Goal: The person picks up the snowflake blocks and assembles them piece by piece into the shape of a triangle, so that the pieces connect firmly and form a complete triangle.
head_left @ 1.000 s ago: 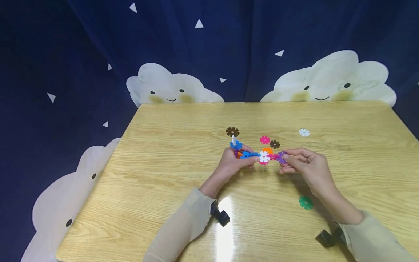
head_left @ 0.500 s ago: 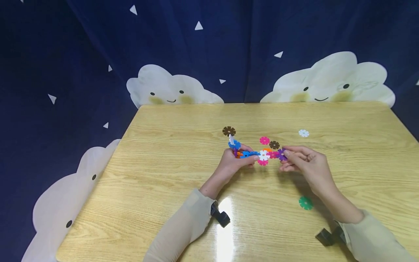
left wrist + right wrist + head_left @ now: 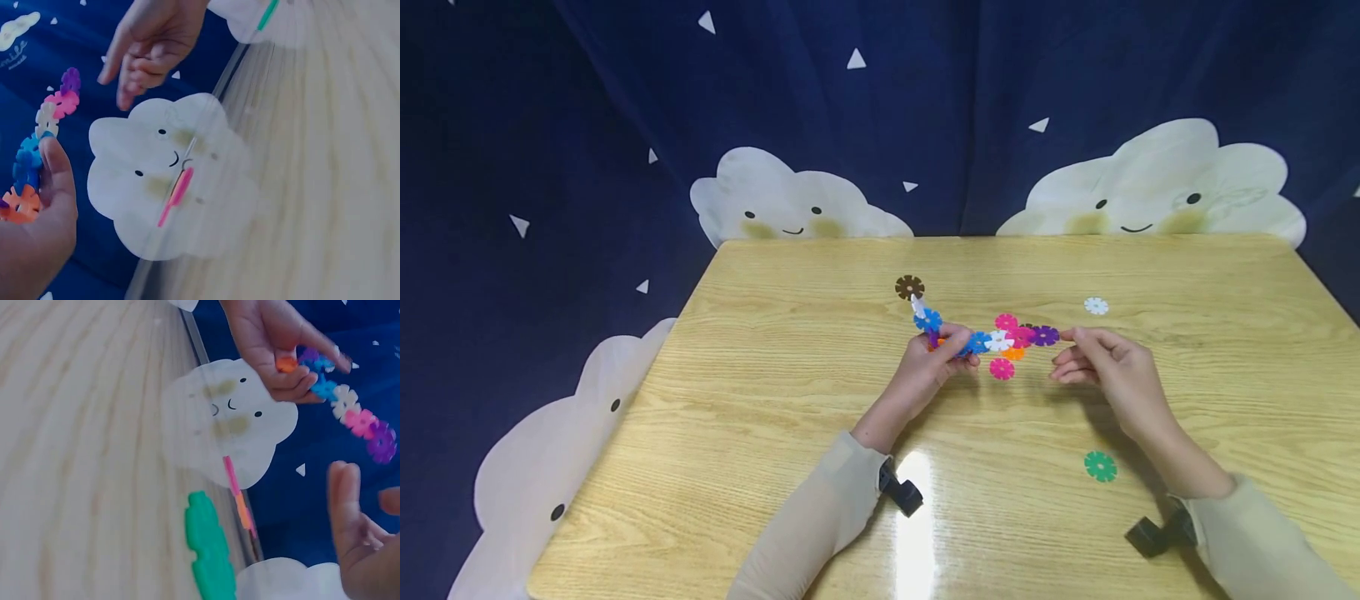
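My left hand grips a chain of interlocked notched plastic discs near its middle, holding it above the table. From the far left end the chain runs through a brown disc, a white one, a blue disc, and a part covered by my fingers. Right of the thumb come blue, a white disc, pink, and a purple disc at the end. My right hand is beside that purple end, fingers loosely bent. Both wrist views show a gap between this hand and the chain.
Loose discs lie on the wooden table: a pink disc and an orange disc below the chain, another pink one behind it, a partly hidden brown one, a white disc farther right, and a green disc nearer.
My right hand has let go of the purple disc and moved slightly right. The left hand has turned the chain, whose brown end has swung left and away.
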The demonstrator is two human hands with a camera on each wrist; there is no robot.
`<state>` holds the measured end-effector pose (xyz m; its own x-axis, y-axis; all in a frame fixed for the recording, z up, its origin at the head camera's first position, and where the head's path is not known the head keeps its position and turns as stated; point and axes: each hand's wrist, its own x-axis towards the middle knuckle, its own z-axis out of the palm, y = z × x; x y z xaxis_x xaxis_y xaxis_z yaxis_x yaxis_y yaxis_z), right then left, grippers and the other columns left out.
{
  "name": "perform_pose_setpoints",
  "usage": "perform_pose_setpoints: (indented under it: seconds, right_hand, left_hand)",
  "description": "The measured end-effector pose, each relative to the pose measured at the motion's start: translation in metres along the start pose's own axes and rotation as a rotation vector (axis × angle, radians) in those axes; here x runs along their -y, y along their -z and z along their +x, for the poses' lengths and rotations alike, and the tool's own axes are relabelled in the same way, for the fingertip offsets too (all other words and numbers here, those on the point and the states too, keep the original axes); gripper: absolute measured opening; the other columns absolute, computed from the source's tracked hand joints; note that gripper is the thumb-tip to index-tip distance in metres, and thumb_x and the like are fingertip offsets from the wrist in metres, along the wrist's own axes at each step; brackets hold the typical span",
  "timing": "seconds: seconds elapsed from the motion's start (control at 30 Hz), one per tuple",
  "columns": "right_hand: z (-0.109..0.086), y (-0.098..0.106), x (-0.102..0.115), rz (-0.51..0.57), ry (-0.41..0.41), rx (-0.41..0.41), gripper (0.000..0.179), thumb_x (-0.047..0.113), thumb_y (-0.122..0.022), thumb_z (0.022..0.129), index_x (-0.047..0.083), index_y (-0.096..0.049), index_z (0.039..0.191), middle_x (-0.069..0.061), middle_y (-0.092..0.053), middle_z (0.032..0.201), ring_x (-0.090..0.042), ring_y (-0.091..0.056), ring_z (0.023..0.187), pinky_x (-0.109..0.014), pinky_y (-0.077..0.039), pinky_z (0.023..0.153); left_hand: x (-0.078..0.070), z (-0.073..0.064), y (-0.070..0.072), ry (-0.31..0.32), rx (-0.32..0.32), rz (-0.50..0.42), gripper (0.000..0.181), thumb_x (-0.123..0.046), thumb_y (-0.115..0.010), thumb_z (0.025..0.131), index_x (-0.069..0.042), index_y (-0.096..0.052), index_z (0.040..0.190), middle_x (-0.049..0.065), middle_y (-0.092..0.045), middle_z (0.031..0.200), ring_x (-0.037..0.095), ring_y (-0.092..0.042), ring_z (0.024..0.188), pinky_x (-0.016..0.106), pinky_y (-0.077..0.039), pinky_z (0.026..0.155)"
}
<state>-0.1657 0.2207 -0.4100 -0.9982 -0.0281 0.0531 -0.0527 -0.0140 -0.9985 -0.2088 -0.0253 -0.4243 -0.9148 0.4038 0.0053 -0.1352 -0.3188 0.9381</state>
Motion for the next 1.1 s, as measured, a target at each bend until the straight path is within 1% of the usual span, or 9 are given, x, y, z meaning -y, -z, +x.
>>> perform_pose_setpoints:
  seconds: [0.13, 0.23, 0.4, 0.5, 0.57, 0.77, 0.87, 0.97, 1.1]
  right_hand:
    - [0.007, 0.001, -0.008, -0.207, -0.068, 0.069, 0.034, 0.027, -0.056, 0.1, -0.004, -0.06, 0.114, -0.003, -0.073, 0.086, -0.009, -0.072, 0.072, -0.026, -0.061, 0.069]
    - [0.011, -0.003, -0.012, -0.425, -0.065, 0.135, 0.038, 0.023, -0.056, 0.1, -0.009, -0.056, 0.121, -0.011, -0.072, 0.09, -0.008, -0.069, 0.071, -0.026, -0.061, 0.066]
    - [0.021, -0.019, -0.018, -0.747, 0.07, 0.211, 0.032, 0.015, -0.064, 0.095, -0.003, -0.063, 0.121, -0.012, -0.067, 0.084, -0.008, -0.056, 0.06, -0.02, -0.048, 0.054]
    - [0.027, -0.027, -0.022, -0.871, 0.166, 0.238, 0.031, 0.011, -0.067, 0.091, -0.003, -0.065, 0.119, -0.008, -0.062, 0.079, -0.01, -0.049, 0.062, -0.021, -0.042, 0.054]
    - [0.029, -0.031, -0.025, -0.927, 0.2, 0.26, 0.032, 0.011, -0.069, 0.09, -0.002, -0.065, 0.119, -0.009, -0.061, 0.081, -0.014, -0.05, 0.068, -0.023, -0.042, 0.058]
    - [0.028, -0.038, -0.029, -0.992, 0.256, 0.317, 0.026, 0.009, -0.069, 0.089, -0.003, -0.066, 0.112, -0.011, -0.061, 0.085, -0.018, -0.049, 0.075, -0.027, -0.043, 0.064]
    - [0.027, -0.038, -0.027, -0.946, 0.187, 0.317, 0.02, 0.011, -0.07, 0.088, -0.003, -0.064, 0.102, -0.005, -0.052, 0.076, -0.015, -0.044, 0.07, -0.024, -0.038, 0.059]
    - [0.025, -0.036, -0.026, -0.912, 0.132, 0.292, 0.023, 0.013, -0.073, 0.086, -0.002, -0.061, 0.098, -0.004, -0.052, 0.077, -0.015, -0.044, 0.072, -0.022, -0.038, 0.061]
    - [0.025, -0.029, -0.025, -0.852, 0.094, 0.267, 0.018, 0.01, -0.074, 0.084, 0.0, -0.061, 0.092, -0.004, -0.05, 0.073, -0.013, -0.042, 0.068, -0.022, -0.036, 0.058]
  left_hand:
    - [-0.007, -0.001, 0.002, -0.086, 0.094, -0.122, 0.065, -0.041, -0.037, 0.105, 0.022, -0.044, 0.12, -0.002, -0.064, 0.087, 0.009, -0.062, 0.077, 0.02, -0.056, 0.076]
    - [-0.012, -0.001, 0.003, -0.121, 0.139, -0.145, 0.075, -0.046, -0.028, 0.106, 0.024, -0.034, 0.13, -0.004, -0.065, 0.088, 0.009, -0.064, 0.078, 0.02, -0.056, 0.079]
    - [-0.016, -0.002, 0.002, -0.115, 0.156, -0.141, 0.057, -0.044, -0.025, 0.107, 0.006, -0.049, 0.12, -0.003, -0.063, 0.09, 0.009, -0.065, 0.078, 0.022, -0.057, 0.081]
    - [-0.016, -0.003, 0.001, -0.103, 0.158, -0.155, 0.045, -0.043, -0.026, 0.107, -0.008, -0.054, 0.106, -0.002, -0.061, 0.092, 0.009, -0.064, 0.078, 0.021, -0.057, 0.079]
    - [-0.016, -0.003, 0.0, -0.088, 0.155, -0.174, 0.044, -0.042, -0.024, 0.107, -0.012, -0.055, 0.099, -0.003, -0.061, 0.093, 0.01, -0.064, 0.077, 0.019, -0.056, 0.077]
    - [-0.018, -0.004, -0.001, -0.045, 0.141, -0.186, 0.043, -0.036, -0.022, 0.108, -0.012, -0.055, 0.093, -0.002, -0.058, 0.09, 0.009, -0.056, 0.073, 0.016, -0.048, 0.064]
    - [-0.019, -0.005, -0.001, -0.044, 0.143, -0.176, 0.044, -0.033, -0.023, 0.108, -0.012, -0.057, 0.091, -0.002, -0.058, 0.091, 0.008, -0.05, 0.069, 0.014, -0.043, 0.06]
    - [-0.019, -0.005, -0.001, -0.038, 0.145, -0.175, 0.044, -0.031, -0.023, 0.107, -0.013, -0.059, 0.089, -0.004, -0.059, 0.093, 0.007, -0.05, 0.067, 0.013, -0.044, 0.059]
    - [-0.019, -0.005, -0.001, -0.015, 0.148, -0.182, 0.037, -0.03, -0.025, 0.107, -0.011, -0.055, 0.101, -0.004, -0.059, 0.091, 0.007, -0.057, 0.069, 0.015, -0.049, 0.061]
